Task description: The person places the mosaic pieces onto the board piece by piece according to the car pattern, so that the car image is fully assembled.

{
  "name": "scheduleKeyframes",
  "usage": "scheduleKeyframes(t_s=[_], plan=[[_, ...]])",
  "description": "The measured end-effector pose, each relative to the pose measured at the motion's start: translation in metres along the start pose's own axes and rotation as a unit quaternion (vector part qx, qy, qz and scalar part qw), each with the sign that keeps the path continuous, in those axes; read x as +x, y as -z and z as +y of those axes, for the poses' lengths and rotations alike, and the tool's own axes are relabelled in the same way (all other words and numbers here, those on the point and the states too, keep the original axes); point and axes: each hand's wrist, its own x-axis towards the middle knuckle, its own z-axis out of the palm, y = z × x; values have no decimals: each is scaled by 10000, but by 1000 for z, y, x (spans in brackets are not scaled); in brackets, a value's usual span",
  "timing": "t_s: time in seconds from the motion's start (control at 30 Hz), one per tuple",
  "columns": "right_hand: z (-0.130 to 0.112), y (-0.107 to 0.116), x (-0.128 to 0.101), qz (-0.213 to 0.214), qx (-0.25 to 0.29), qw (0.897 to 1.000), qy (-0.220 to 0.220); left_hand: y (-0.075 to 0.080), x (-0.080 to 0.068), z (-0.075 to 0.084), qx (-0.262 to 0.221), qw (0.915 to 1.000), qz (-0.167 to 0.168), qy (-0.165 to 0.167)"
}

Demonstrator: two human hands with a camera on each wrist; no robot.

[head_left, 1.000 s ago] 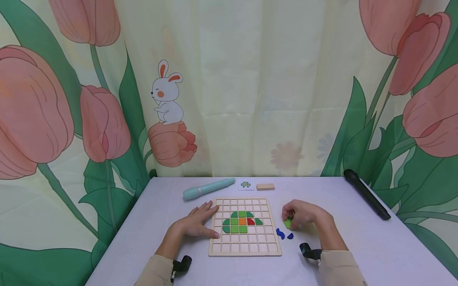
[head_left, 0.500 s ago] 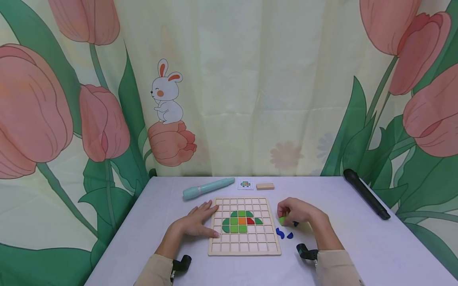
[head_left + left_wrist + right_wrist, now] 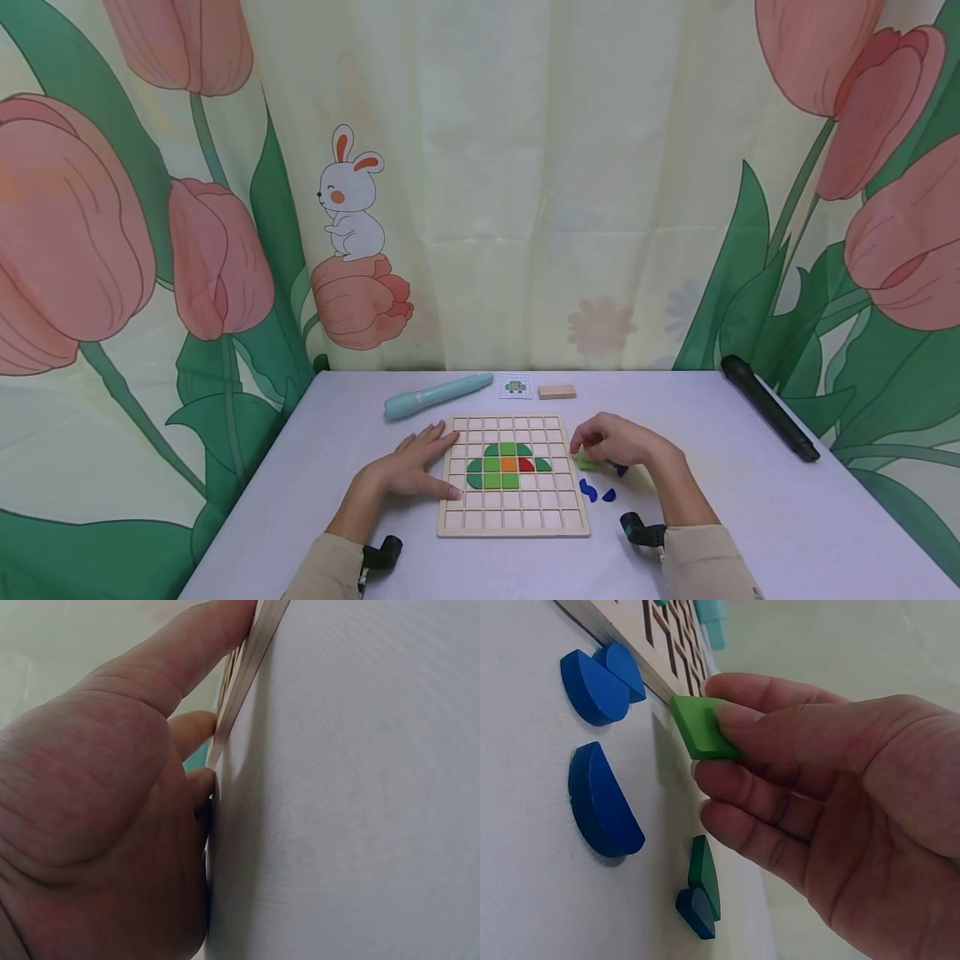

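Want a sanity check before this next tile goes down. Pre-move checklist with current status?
1. Tile grip: ok. Right hand pinches the light green tile.
2. Board steadied: ok. Left hand has thumb and index finger on the left edge of the board.
3. Tile over the grid: not ok. It's just off the board's right side.
4. Bare cell available: ok. One lies directly below the red piece.
5. Pattern card matched: cannot tell. In view, but too small to compare.
6. Blue pair clear of the board: cannot tell. Very close to its edge.
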Motion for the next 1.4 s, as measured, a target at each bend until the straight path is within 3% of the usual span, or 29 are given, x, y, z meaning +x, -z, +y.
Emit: scheduleKeyframes(t_s=[0.3,0.5,0.8,1.1,1.4], plan=[[-1,0,2,196,366,9989,232,1,-1,1,-24,10000,-4,-67],[-1,0,5,469,286,9976,428,1,-1,1,-13,10000,-4,-12],[-6,-3,8,543,336,9959,648,0,0,0,17,10000,-26,35],[-10,-8,10,720,410,9949,567,0,1,-1,26,10000,-17,1],[-16,-13,12,637,493,9949,608,0,0,1,49,10000,-33,59]])
